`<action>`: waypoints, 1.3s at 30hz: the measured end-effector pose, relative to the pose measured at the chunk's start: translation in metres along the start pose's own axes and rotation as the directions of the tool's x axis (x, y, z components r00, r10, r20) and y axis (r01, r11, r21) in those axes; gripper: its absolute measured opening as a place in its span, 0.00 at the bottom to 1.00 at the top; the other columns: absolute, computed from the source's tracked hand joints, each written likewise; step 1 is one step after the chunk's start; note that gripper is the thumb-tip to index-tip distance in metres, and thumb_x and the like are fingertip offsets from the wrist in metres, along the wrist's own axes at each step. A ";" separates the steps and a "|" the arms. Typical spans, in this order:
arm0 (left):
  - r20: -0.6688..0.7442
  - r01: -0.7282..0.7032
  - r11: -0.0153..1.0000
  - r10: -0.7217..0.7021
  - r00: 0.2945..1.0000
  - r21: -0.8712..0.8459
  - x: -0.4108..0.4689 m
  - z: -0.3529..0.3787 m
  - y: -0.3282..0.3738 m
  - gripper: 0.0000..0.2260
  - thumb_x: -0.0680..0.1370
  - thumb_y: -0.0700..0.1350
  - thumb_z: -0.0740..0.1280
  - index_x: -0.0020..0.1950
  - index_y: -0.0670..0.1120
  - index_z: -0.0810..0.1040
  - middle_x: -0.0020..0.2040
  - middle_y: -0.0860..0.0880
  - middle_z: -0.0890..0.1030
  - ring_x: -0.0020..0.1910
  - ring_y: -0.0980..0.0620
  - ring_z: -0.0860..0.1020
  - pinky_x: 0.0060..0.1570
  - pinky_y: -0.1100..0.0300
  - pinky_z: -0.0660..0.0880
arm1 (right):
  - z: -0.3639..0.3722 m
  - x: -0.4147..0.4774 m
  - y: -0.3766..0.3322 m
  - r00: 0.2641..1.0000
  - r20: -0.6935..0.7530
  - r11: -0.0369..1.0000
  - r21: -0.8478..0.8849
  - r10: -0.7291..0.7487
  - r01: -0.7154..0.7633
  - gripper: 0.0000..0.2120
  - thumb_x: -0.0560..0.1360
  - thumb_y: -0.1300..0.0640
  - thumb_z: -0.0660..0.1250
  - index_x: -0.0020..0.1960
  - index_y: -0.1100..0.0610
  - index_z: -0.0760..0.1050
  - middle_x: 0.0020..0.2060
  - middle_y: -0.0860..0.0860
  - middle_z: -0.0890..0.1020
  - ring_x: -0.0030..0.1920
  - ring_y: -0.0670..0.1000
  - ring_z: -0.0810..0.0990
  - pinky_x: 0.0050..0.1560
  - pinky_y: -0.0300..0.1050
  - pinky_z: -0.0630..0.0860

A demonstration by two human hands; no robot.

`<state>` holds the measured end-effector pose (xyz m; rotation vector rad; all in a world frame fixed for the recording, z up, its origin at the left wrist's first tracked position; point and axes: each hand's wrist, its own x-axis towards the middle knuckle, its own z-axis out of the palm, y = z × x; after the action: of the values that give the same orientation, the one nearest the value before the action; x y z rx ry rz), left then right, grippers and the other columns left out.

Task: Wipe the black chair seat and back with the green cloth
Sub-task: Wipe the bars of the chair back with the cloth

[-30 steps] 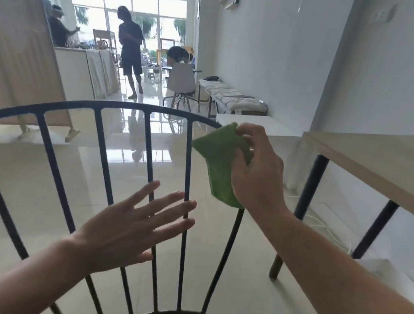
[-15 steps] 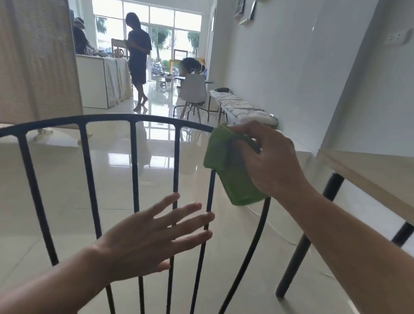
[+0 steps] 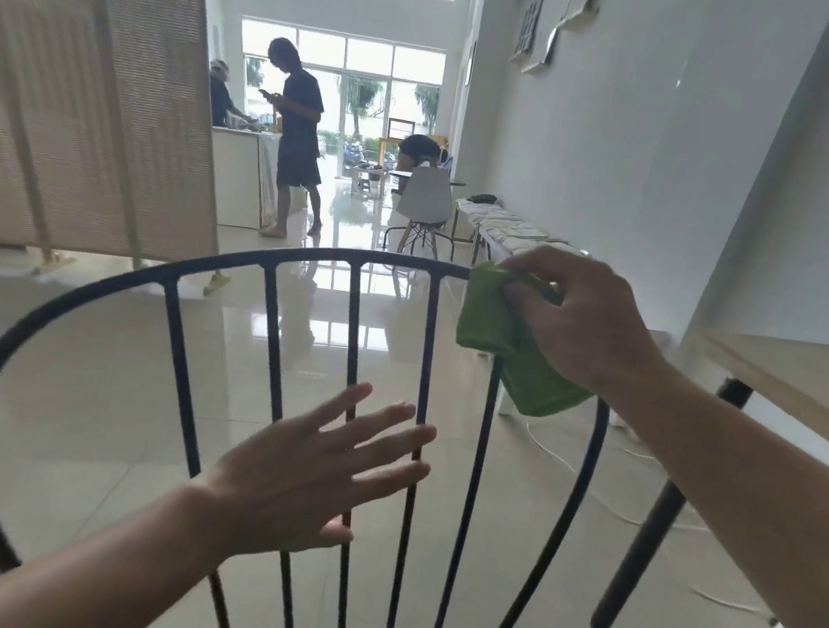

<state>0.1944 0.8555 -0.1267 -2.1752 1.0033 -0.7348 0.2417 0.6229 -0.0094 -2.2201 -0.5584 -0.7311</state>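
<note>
The black chair back [image 3: 273, 262] is a curved metal rail with several thin upright bars, filling the lower middle of the head view. Its seat is out of view. My right hand [image 3: 582, 322] grips the folded green cloth [image 3: 507, 345] and presses it onto the right end of the top rail. The cloth hangs down over the rightmost bars. My left hand [image 3: 312, 467] is flat with fingers spread, hovering just in front of the middle bars, holding nothing.
A wooden table [image 3: 797, 378] with black legs stands close on the right. A slatted wooden screen [image 3: 79, 110] stands at the left. Farther off are a person standing [image 3: 295, 140], a white chair [image 3: 425, 201] and a bench [image 3: 505, 226] along the wall. Glossy tiled floor lies beyond.
The view has tilted up and the chair back sits lower in frame. My right hand with the cloth stays at the right end of the top rail. My left hand stays spread before the bars.
</note>
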 end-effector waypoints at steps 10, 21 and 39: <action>0.019 0.143 0.988 -0.144 0.989 0.052 -0.020 -0.006 -0.008 0.42 0.67 0.68 0.68 0.75 0.50 0.61 0.76 0.43 0.58 0.74 0.42 0.58 0.68 0.36 0.53 | -0.002 0.009 -0.016 0.988 0.154 0.999 -0.034 0.026 -0.021 0.06 0.76 0.54 0.65 0.47 0.43 0.76 0.48 0.46 0.80 0.50 0.51 0.76 0.47 0.45 0.70; 0.012 0.134 0.989 -0.135 0.991 0.055 -0.021 -0.003 -0.006 0.40 0.69 0.66 0.68 0.75 0.48 0.61 0.75 0.41 0.60 0.75 0.41 0.56 0.71 0.41 0.50 | 0.027 0.022 -0.049 0.964 0.204 0.976 -0.104 -0.169 0.193 0.09 0.77 0.55 0.63 0.54 0.46 0.78 0.44 0.44 0.79 0.47 0.49 0.75 0.40 0.37 0.65; -0.056 0.164 0.986 -0.164 0.985 -0.011 -0.042 -0.019 -0.017 0.28 0.74 0.62 0.64 0.69 0.48 0.71 0.71 0.43 0.70 0.71 0.43 0.66 0.69 0.43 0.55 | 0.060 0.019 -0.072 0.960 0.133 0.964 -0.072 -0.246 0.257 0.12 0.75 0.64 0.58 0.52 0.54 0.77 0.39 0.49 0.80 0.35 0.41 0.74 0.34 0.21 0.66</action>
<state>0.1659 0.8919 -0.1115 -2.2738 0.8623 -0.8742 0.2344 0.7169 0.0045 -2.3129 -0.8995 -0.7628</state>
